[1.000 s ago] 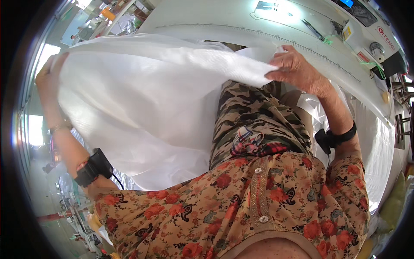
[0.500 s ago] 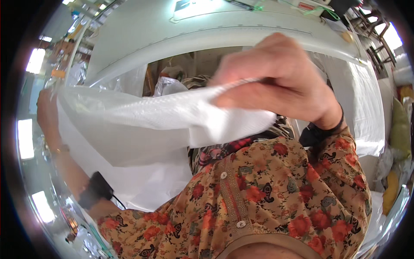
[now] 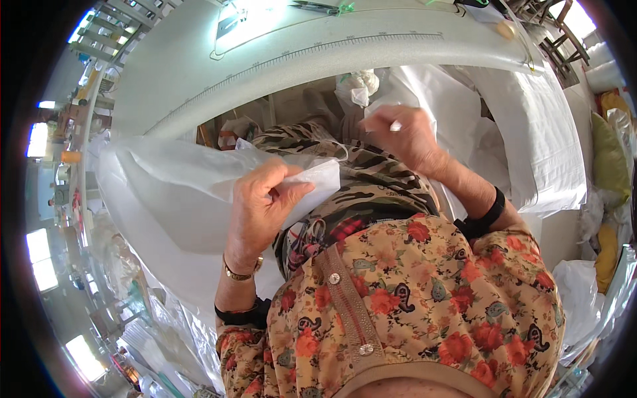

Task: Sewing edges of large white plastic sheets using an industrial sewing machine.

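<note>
The light-looking, limp sheet (image 3: 169,199) is best held by the edge (image 3: 325,179) pinched in the left hand (image 3: 260,199), grip by the right hand (image 3: 409,140) unclear.

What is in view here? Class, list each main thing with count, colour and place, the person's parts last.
smooth curved-edged table: 1, white, top
printed ruler scale: 1, dark, along table's front
slim pointed tool: 1, dark, top edge
thin translucent sheet: 1, white, left
hanging flat sheet: 1, white, right
rounded bundle: 1, white, below table edge
soft bulging sack: 1, yellow-green, far right
camouflage trousers: 1 pair, brown-black, centre
floral blouse: 1, tan-red, lower centre
forearm bands: 2, black, either side
background clutter: too small to count, mixed, left
left grip: 1, bare, centre-left, pinching thin sheet
right grip: 1, bare, right of centre, blurred; hold unclear
</note>
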{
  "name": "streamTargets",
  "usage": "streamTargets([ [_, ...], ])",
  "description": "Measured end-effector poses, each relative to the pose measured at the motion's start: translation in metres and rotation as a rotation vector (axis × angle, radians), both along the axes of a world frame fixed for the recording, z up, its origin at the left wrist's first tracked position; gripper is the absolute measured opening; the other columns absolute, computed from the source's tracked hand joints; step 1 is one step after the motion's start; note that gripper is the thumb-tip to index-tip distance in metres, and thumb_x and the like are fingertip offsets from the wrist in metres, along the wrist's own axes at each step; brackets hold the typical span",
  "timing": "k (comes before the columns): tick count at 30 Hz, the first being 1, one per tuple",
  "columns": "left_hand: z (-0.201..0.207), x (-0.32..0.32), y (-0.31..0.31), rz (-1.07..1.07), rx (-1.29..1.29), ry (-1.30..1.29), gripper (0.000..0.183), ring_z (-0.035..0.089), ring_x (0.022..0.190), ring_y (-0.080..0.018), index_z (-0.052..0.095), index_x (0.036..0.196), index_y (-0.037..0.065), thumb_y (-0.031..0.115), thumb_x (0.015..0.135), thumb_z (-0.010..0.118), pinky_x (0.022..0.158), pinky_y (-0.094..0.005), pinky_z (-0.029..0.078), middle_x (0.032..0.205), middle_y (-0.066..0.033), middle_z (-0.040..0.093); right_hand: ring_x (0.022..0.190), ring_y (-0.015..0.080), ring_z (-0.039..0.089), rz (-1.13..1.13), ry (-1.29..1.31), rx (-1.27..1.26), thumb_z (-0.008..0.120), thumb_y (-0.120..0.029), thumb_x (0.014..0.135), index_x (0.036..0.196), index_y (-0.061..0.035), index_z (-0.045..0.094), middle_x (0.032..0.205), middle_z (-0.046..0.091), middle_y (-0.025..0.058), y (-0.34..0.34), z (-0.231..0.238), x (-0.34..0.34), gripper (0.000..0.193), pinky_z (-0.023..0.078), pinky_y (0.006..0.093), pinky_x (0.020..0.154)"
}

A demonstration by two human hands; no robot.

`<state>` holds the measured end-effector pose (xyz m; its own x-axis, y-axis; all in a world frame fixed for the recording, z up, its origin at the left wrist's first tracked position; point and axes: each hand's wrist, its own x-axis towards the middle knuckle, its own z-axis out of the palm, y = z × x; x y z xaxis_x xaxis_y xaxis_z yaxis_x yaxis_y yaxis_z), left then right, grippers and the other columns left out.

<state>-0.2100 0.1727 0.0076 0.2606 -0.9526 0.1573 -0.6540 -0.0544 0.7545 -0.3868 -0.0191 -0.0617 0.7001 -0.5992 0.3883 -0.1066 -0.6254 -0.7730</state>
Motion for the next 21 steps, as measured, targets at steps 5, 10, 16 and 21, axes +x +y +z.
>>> streamTargets([
  [5,-0.014,-0.004,0.005,-0.110,0.126,0.235,0.023,0.044,0.054,-0.0100,0.062,0.080,-0.004,0.014,0.078,0.077,0.050,-0.0259,0.036,0.063,-0.0046,0.051,0.115,0.0282,0.051,-0.288,0.515,-0.367,0.068,-0.043,0.080,0.121,-0.0076,0.058,0.119,0.059,0.0129,-0.060,-0.130,-0.049,0.055,0.038,0.0438,0.096],
  [10,-0.016,-0.007,0.004,-0.044,0.267,0.341,0.025,0.041,0.056,-0.0041,0.065,0.078,-0.003,0.019,0.081,0.075,0.050,-0.0227,0.034,0.061,-0.0003,0.050,0.103,0.0304,0.059,-0.192,0.615,0.011,0.056,-0.046,0.088,0.124,-0.0087,0.056,0.106,0.066,0.0140,-0.060,-0.158,-0.028,0.051,0.037,0.0461,0.094],
  [16,-0.015,-0.009,0.000,-0.088,0.246,0.288,0.023,0.044,0.053,-0.0035,0.066,0.083,-0.003,0.019,0.084,0.073,0.046,-0.0237,0.035,0.059,-0.0011,0.054,0.083,0.0312,0.064,-0.230,0.789,-0.210,0.050,-0.032,0.092,0.095,-0.0073,0.064,0.084,0.067,0.0137,-0.072,-0.180,-0.022,0.029,0.044,0.0447,0.080],
  [21,-0.013,0.004,0.006,-0.111,0.080,0.205,0.024,0.038,0.054,-0.0039,0.063,0.077,-0.004,0.017,0.083,0.073,0.047,-0.0235,0.030,0.058,0.0016,0.045,0.071,0.0172,0.061,-0.309,0.099,0.384,0.046,-0.022,0.094,0.100,-0.0005,0.065,0.080,0.067,0.0098,-0.111,-0.165,-0.099,0.029,0.050,0.0340,0.069],
])
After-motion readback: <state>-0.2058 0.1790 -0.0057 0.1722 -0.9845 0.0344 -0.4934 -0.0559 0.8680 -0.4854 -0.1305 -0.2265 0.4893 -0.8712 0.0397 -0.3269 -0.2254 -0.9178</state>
